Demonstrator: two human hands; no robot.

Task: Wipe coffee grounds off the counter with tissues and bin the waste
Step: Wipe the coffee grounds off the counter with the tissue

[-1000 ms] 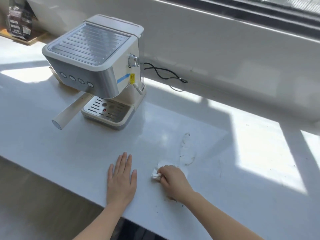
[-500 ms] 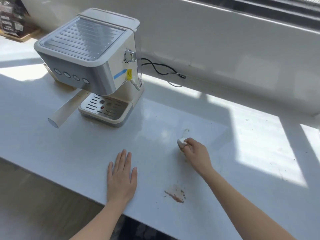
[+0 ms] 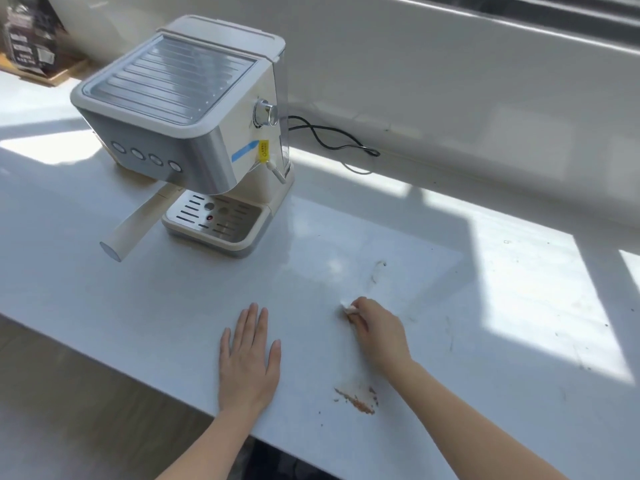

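white counter (image 3: 104, 289), sunlit in patches, ran along a pale wall under a window.

nearest item: a small brownish pile of coffee grounds (image 3: 358, 400) lay close to the counter's front edge, gathered but not lifted. judged as swept together and awaiting pick-up.

left hand (image 3: 249, 355): flat on the counter, palm down, fingers spread a little, holding nothing; it lay beside the pile and well apart from the machine.

right hand (image 3: 375, 329): fingers curled tight over a crumpled white tissue (image 3: 347, 309), only a corner of which showed at the fingertips. hand and tissue pressed on the counter, beyond the pile. blur there made the tissue's soiling hard to read.

next out: a thin dark smear (image 3: 377, 271) and faint streaks lay just past the right hand; scattered dark specks dotted the sunlit patch to the right. judged as not wiped.

farther: an espresso machine (image 3: 187, 126) stood on the counter, with its drip tray and a pale handle jutting toward the front edge. a black cord (image 3: 329, 136) looped behind it along the wall.

farthest left: a dark packet (image 3: 27, 43) on a wooden tray, blurred.

no bin was in view. progress judged as partway: wiping under way, residue left, binning not begun.
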